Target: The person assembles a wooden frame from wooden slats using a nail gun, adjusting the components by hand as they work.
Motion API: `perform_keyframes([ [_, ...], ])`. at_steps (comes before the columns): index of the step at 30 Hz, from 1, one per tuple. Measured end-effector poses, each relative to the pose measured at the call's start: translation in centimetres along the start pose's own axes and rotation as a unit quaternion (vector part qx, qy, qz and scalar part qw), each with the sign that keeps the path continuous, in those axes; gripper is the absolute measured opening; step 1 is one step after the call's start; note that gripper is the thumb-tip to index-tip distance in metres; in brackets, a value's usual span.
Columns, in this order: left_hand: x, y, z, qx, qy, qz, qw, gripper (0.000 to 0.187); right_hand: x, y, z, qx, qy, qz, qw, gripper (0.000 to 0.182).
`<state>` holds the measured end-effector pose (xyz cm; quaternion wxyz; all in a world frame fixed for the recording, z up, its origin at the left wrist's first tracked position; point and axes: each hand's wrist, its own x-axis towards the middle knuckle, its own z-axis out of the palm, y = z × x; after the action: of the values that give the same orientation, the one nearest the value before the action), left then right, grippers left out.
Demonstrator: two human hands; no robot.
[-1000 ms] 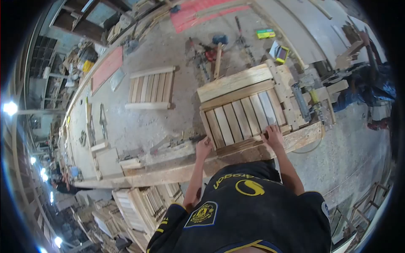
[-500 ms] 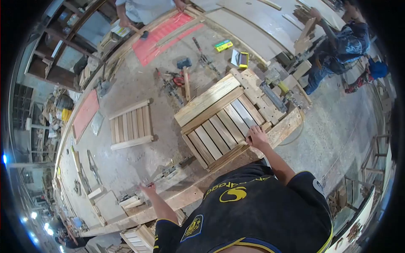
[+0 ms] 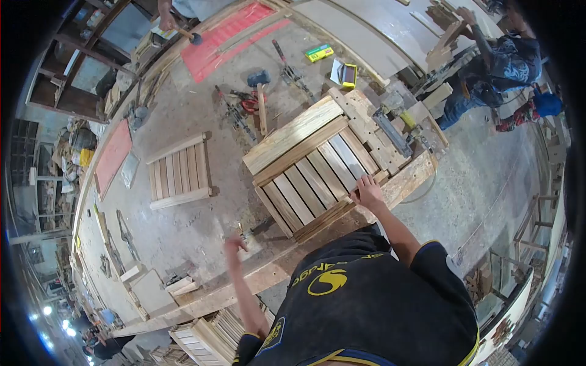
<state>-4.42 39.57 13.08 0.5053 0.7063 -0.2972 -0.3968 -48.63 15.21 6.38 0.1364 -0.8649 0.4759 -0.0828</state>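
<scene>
A rectangular wooden panel [image 3: 312,182] of pale and brown slats is seen lying near the edge of a worn workbench [image 3: 183,241]; its near rail is touched by the curled fingers of the right hand [image 3: 367,194], grip unclear. The left hand [image 3: 234,245] is blurred, its fingers' state indiscernible. A mallet [image 3: 259,77], a second slatted panel [image 3: 180,174] and co-workers are spread around the cluttered workshop. Compared with the earlier frame, the left hand has been brought closer to the panel.

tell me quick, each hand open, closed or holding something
Left hand: blurred, over the bench; open or closed can't be told.
Right hand: fingers bent at the slatted panel's near edge; whether they grip it can't be told.
</scene>
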Motion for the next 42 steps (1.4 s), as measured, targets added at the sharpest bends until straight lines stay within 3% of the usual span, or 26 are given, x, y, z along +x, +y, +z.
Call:
perform_keyframes([
  [1,1.2,1.0,1.0,0.222,-0.01,-0.026,0.975,0.053,0.0,0.0,-0.1,0.004,0.02,-0.003,1.0,0.033],
  [2,2.0,1.6,1.6,0.432,-0.022,-0.05,0.9,0.056,0.1,0.0,-0.2,0.008,0.041,-0.005,0.999,0.029],
  [3,2.2,2.5,1.5,0.432,-0.022,-0.05,0.9,0.056,0.1,0.0,-0.2,0.007,0.041,-0.005,0.999,0.029],
  [5,2.9,3.6,0.6,0.427,-0.225,0.019,0.875,0.059,0.2,-0.1,-0.3,0.016,0.06,-0.002,0.998,0.026],
  [9,4.0,4.9,1.3,0.434,-0.314,-0.018,0.844,0.051,0.2,-0.1,-0.7,0.031,0.042,0.019,0.998,0.027],
  [11,4.3,2.4,2.8,0.421,-0.287,-0.021,0.86,0.047,0.5,0.0,-1.0,0.031,0.034,0.037,0.998,0.028],
  [13,4.8,1.8,4.2,0.369,-0.19,0.013,0.91,0.047,0.0,0.0,-0.3,0.024,0.058,0.025,0.998,0.028],
  [15,5.2,-0.8,2.5,0.369,-0.24,0.021,0.898,0.048,0.1,-0.1,-0.3,0.044,0.06,0.04,0.996,0.028],
  [22,4.5,2.0,3.6,0.276,-0.205,-0.145,0.928,0.049,0.1,0.1,-0.6,0.053,0.08,0.02,0.995,0.025],
  [24,4.6,1.5,2.1,0.286,-0.226,-0.095,0.926,0.042,0.3,-0.1,-0.7,0.05,0.102,0.009,0.993,0.024],
  [26,3.5,2.0,-1.6,0.318,-0.242,0.152,0.904,0.033,0.5,0.2,-0.7,0.069,0.09,0.016,0.993,0.022],
  [27,3.0,2.8,-2.9,0.318,-0.243,0.15,0.904,0.033,0.7,0.7,-0.6,0.069,0.088,0.017,0.994,0.022],
  [28,2.3,3.6,-4.7,0.24,-0.211,-0.048,0.946,0.029,0.7,0.6,-0.6,0.068,0.073,0.023,0.995,0.024],
  [29,1.5,4.3,-5.7,0.155,-0.165,-0.248,0.942,0.025,0.5,0.4,-0.3,0.07,0.055,0.029,0.996,0.026],
  [30,1.5,2.9,-6.0,0.161,-0.162,-0.258,0.939,0.025,0.4,0.5,0.0,0.062,0.077,0.024,0.995,0.024],
  [31,1.8,0.0,-6.0,0.265,-0.174,-0.129,0.94,0.025,0.5,0.4,-0.1,0.072,0.067,0.025,0.995,0.024],
  [33,2.6,1.1,-2.2,0.343,-0.16,-0.037,0.925,0.025,0.5,0.4,-0.1,0.077,0.058,0.034,0.995,0.022],
  [34,3.3,3.8,2.0,0.324,-0.137,-0.074,0.933,0.025,0.6,0.4,-0.1,0.078,0.069,0.035,0.994,0.02],
  [38,4.7,0.9,4.4,0.404,-0.125,-0.038,0.905,0.028,0.2,0.1,-0.4,0.071,0.049,0.048,0.995,0.018],
  [40,4.8,2.1,4.5,0.329,-0.13,-0.142,0.924,0.026,0.7,0.4,-0.3,0.069,0.069,0.032,0.995,0.018],
  [42,4.6,1.3,4.0,0.321,-0.119,-0.153,0.927,0.027,0.3,0.2,0.2,0.067,0.078,0.032,0.994,0.019],
])
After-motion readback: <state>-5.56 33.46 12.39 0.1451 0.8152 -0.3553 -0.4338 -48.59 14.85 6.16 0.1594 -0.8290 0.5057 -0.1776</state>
